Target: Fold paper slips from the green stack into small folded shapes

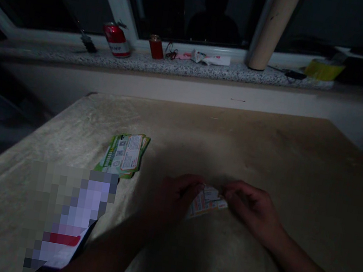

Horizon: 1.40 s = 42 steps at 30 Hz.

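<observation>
Between my two hands is a small printed paper card (pixel 210 199), white with orange and blue print. Its lower edge slants, and it looks folded, though the dim light hides the creases. My left hand (pixel 178 196) pinches its left side between thumb and fingers. At the upper right corner, my right hand (pixel 248 203) is closed on it with thumb and fingertips. To the left lies a loose stack of green and white printed cards (pixel 124 154) on the table. Nearer to me, left of my left forearm, is a lit phone (pixel 71 229), its screen partly pixelated.
The table (pixel 263 145) has a pale cloth-like cover and ends near the wall. Beyond it, the speckled windowsill (pixel 123 65) holds a red can (pixel 116 40), a red jar (pixel 156 47), crumpled wrappers (pixel 210 58), a cardboard tube (pixel 272 30) and a yellow roll (pixel 323 70).
</observation>
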Each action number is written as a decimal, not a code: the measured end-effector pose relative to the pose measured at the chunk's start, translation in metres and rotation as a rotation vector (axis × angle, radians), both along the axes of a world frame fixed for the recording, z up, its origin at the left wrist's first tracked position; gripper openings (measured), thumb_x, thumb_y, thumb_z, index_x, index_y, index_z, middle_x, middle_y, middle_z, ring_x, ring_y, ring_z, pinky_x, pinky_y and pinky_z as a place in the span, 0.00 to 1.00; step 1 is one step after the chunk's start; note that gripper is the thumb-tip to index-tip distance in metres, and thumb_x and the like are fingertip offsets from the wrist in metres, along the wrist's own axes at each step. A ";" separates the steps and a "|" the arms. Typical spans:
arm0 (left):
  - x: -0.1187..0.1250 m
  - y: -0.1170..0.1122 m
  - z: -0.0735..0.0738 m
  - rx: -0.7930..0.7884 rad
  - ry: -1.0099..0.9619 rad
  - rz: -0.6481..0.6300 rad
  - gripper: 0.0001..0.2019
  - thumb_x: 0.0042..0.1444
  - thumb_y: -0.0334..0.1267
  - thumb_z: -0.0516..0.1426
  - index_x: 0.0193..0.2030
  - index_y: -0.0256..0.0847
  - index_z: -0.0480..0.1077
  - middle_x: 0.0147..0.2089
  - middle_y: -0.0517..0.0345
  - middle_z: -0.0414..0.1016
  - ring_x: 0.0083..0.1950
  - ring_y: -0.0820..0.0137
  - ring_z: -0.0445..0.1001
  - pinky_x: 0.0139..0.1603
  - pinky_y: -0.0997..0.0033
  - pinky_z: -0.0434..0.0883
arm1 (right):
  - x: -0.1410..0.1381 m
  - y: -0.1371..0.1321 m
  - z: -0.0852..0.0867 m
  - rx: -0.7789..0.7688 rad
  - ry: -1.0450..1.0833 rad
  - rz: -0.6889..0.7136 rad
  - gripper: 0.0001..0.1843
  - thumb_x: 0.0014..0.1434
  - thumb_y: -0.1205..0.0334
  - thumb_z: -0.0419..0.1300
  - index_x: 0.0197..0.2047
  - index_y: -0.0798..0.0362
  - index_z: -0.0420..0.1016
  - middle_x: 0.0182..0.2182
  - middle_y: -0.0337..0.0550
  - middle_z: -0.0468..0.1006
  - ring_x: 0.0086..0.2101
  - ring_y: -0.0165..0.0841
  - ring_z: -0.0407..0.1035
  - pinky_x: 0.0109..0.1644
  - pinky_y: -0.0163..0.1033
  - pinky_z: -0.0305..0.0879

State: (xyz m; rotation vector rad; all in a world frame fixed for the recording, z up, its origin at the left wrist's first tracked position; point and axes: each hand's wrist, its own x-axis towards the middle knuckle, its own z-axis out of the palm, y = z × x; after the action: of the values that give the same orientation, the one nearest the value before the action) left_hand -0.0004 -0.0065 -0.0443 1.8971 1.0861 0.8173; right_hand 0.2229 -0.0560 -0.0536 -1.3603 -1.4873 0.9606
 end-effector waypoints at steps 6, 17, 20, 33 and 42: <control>0.006 0.003 -0.007 -0.178 -0.012 -0.050 0.11 0.65 0.42 0.57 0.42 0.43 0.79 0.34 0.60 0.81 0.33 0.70 0.78 0.31 0.75 0.70 | -0.005 -0.001 -0.007 -0.014 -0.019 0.071 0.13 0.63 0.53 0.63 0.30 0.52 0.78 0.28 0.42 0.80 0.30 0.33 0.73 0.35 0.38 0.69; 0.002 0.002 -0.017 0.398 0.404 -0.209 0.15 0.61 0.37 0.61 0.55 0.42 0.73 0.56 0.49 0.75 0.58 0.58 0.71 0.60 0.52 0.69 | 0.010 0.003 -0.013 0.259 -0.573 0.114 0.06 0.64 0.62 0.63 0.44 0.50 0.80 0.30 0.42 0.79 0.37 0.39 0.72 0.50 0.51 0.68; 0.002 0.001 -0.017 0.430 0.439 -0.339 0.16 0.65 0.32 0.56 0.59 0.40 0.70 0.62 0.50 0.73 0.62 0.59 0.68 0.65 0.52 0.66 | 0.011 0.003 -0.012 0.333 -0.648 0.150 0.07 0.64 0.64 0.63 0.46 0.50 0.80 0.41 0.46 0.81 0.45 0.42 0.73 0.54 0.53 0.67; 0.008 -0.004 -0.018 0.434 0.597 -0.295 0.23 0.66 0.35 0.52 0.67 0.38 0.63 0.71 0.44 0.63 0.70 0.52 0.61 0.69 0.44 0.60 | 0.009 0.000 -0.015 0.263 -0.690 0.253 0.19 0.64 0.63 0.62 0.58 0.52 0.76 0.58 0.54 0.75 0.59 0.46 0.68 0.63 0.56 0.65; -0.003 0.006 -0.017 0.396 0.554 -0.376 0.33 0.57 0.51 0.64 0.67 0.42 0.66 0.72 0.45 0.62 0.71 0.50 0.60 0.70 0.45 0.58 | 0.014 -0.003 -0.008 0.239 -0.724 0.326 0.25 0.62 0.59 0.65 0.62 0.50 0.74 0.62 0.55 0.72 0.62 0.49 0.64 0.64 0.57 0.64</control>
State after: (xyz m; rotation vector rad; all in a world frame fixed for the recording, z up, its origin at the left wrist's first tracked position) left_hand -0.0029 -0.0006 -0.0615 2.6612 0.8645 0.3049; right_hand 0.2374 -0.0585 -0.0615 -1.3781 -2.3382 0.4526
